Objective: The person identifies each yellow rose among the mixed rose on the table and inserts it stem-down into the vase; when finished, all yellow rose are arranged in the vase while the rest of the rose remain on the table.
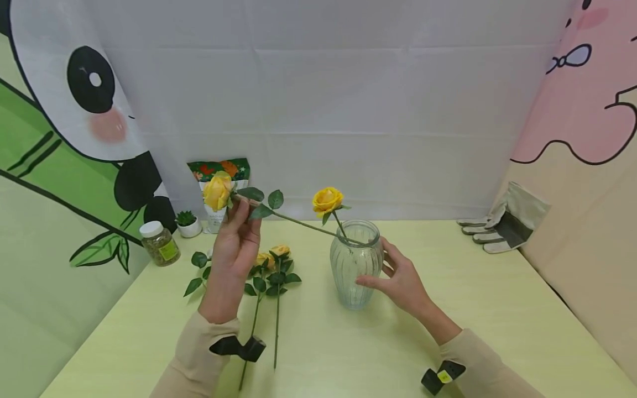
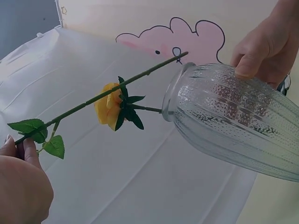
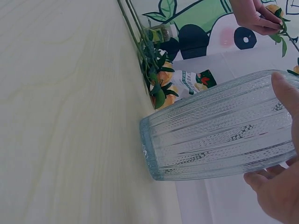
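While the left hand (image 1: 230,260) pinches a yellow rose (image 1: 217,191) just below its bloom, the stem slants down so its cut end meets the rim of the ribbed glass vase (image 1: 355,263). Right hand (image 1: 401,279) cups the vase's side, fingers spread, thumb on glass, probably steadying it. One rose (image 1: 327,201) stands inside; spare roses (image 1: 272,264) lie on the table (image 1: 497,309). No writing legible on jar (image 1: 159,243) or packet (image 1: 219,168).
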`<state>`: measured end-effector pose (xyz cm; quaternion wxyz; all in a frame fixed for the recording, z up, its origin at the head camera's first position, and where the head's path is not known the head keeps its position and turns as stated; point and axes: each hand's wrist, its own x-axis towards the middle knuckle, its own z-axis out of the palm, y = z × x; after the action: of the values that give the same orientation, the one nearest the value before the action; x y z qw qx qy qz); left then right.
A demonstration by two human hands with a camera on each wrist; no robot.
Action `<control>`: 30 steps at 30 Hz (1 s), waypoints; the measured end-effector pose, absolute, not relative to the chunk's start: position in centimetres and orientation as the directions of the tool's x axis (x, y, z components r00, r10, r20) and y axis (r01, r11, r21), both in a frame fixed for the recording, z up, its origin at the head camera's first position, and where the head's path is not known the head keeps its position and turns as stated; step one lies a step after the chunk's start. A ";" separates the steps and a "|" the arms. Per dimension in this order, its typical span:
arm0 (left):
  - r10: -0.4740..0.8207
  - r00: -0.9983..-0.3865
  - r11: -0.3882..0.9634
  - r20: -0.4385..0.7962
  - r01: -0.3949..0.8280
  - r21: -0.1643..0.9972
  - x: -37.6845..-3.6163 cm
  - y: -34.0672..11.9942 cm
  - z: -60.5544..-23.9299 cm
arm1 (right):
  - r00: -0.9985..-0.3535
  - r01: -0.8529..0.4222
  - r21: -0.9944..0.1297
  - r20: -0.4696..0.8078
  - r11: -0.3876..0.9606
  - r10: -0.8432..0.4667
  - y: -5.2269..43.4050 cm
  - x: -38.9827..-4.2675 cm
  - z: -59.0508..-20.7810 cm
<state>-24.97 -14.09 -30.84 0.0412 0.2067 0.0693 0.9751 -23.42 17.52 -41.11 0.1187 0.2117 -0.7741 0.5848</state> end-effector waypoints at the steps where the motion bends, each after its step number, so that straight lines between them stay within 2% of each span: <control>1: 0.095 -0.914 -0.988 0.395 -0.039 0.149 -24.9 -14.1 -30.8 | -0.883 -0.465 -0.855 0.430 0.228 -0.189 17.5 -23.4 -41.1; 16: -0.035 -0.931 -0.958 0.364 0.135 0.255 -25.2 -13.3 -30.8 | -0.878 -0.474 -0.856 0.440 0.205 -0.188 17.5 -23.4 -41.1; 22: -0.082 -0.945 -0.910 0.317 0.201 0.362 -25.8 -12.1 -31.0 | -0.877 -0.475 -0.856 0.443 0.202 -0.185 17.4 -23.4 -41.0; 30: -0.094 -0.960 -0.886 0.262 0.201 0.417 -27.5 -10.3 -30.8 | -0.881 -0.467 -0.860 0.435 0.203 -0.183 17.4 -23.3 -41.1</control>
<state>-27.48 -10.33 -30.81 -0.0764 0.1181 0.2257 0.9640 -23.32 17.38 -41.09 0.1195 0.2122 -0.7663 0.5945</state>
